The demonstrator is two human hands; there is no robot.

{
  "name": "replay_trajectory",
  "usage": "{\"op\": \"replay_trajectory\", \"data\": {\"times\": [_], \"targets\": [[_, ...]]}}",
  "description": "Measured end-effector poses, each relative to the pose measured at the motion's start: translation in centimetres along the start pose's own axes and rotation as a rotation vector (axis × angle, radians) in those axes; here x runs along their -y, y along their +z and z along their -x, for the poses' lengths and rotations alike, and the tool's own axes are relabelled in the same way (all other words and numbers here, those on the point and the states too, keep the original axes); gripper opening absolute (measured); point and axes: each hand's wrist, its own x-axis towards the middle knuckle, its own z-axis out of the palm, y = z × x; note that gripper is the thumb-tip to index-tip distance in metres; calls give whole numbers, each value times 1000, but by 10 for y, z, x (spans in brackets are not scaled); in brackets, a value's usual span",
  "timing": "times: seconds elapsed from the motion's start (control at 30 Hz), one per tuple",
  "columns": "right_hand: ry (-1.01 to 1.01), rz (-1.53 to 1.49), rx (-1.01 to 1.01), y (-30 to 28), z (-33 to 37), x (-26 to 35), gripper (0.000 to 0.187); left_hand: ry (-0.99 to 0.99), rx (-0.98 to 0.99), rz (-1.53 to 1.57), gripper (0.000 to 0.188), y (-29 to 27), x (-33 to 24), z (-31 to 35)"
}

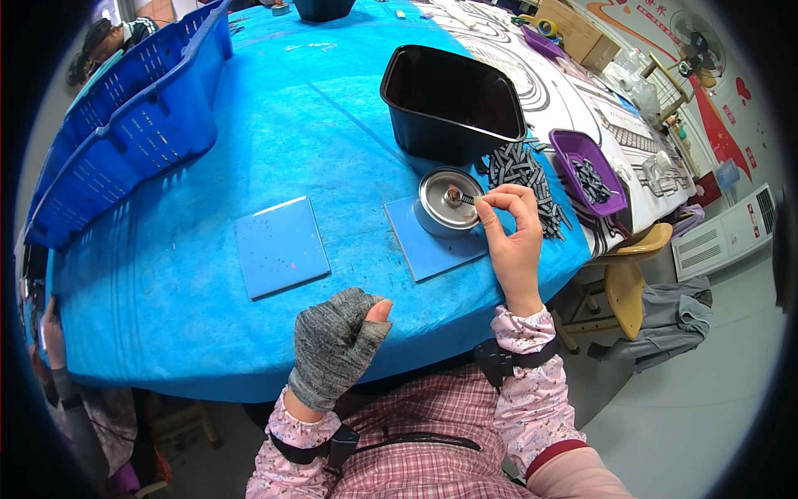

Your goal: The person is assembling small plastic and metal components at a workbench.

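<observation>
My right hand [513, 229] pinches a small dark ribbed strip [468, 200] between thumb and forefinger. The strip's far end meets the brownish centre of a round metal tin [449, 218] with a dished silver top. Beneath the tin lies a blue square tile [426, 259]. My left hand [337, 343], in a grey fingerless glove, is closed near the table's front edge; whatever it may hold is hidden. A second blue tile [283, 247] lies flat ahead of it, apart from the hand.
Beyond the tin stands a deep black bin [449, 137], with a heap of grey strips [528, 183] beside it. A purple basket [611, 200] holds more strips. Large blue crates [158, 125] line the left side. A wooden chair [625, 291] stands at the right; people are at the left.
</observation>
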Motion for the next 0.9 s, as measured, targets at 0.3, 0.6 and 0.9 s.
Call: {"op": "replay_trajectory", "data": {"times": [0.3, 0.6, 0.9], "targets": [[25, -20, -8, 0, 0, 4, 11, -13, 0, 17, 31, 1, 1, 0], [19, -30, -18, -1, 0, 2, 10, -23, 0, 33, 34, 2, 1, 0], [-65, -143, -185, -8, 21, 26, 8, -94, -65, 198, 17, -2, 2, 8]]}}
